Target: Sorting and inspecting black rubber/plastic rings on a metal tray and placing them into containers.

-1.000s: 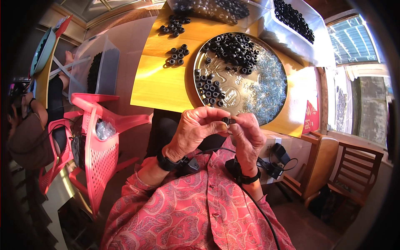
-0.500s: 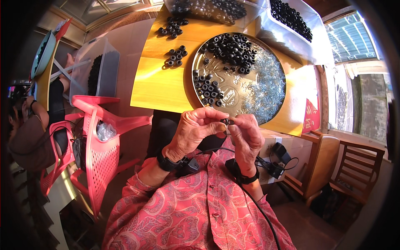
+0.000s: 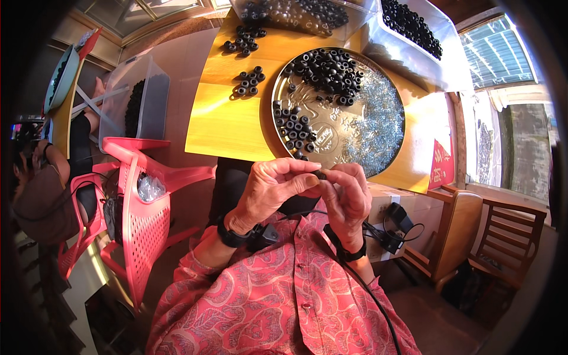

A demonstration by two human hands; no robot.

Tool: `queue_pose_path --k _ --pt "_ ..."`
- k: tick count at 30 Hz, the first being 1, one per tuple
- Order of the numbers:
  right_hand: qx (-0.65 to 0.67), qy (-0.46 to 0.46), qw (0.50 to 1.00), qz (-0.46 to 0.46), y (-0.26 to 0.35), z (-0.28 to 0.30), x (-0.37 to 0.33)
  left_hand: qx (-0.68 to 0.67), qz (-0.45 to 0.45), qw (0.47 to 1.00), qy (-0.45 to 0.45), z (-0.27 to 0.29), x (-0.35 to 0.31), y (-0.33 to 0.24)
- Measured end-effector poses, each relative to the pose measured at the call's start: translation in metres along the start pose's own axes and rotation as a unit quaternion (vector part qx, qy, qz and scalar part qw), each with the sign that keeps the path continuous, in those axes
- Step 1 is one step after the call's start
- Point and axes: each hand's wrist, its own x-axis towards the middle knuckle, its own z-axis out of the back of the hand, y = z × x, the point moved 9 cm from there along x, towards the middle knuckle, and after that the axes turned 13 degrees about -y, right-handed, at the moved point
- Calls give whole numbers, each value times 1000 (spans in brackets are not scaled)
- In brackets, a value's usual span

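1. Fingertip to fingertip, seen from the head camera, a person in a red patterned shirt (image 3: 248, 296) holds a small dark piece (image 3: 320, 174) just off the near rim of a round metal tray (image 3: 322, 112), which sits on a yellow bench (image 3: 228, 112)

2. Handled well, such close work would seem to call for light, even pressure, the piece square between the fingertips and both wrists level; moving over the tray would likely save a dropped part

3. The left hand (image 3: 271, 186) has its grip drawn narrow, thumb and forefinger pinching the dark piece from the left

4. The right hand (image 3: 346, 192) meets it with an equally narrow grip, thumb and forefinger closed on the other side; fingers cover most of the piece, so its exact shape cannot be told

5. Beyond the hands, a heap of black beads (image 3: 331, 71) lies in the tray, with tiny bluish beads (image 3: 378, 124) spread to its right
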Motion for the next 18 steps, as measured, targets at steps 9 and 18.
queue_pose_path --k 9,18 --pt "-75 15 991 107 18 -10 -8 46 -22 998 -34 1 -5 -6" --pt "-85 0 990 112 29 -5 -6 4 -10 1000 17 -5 -5 -4"
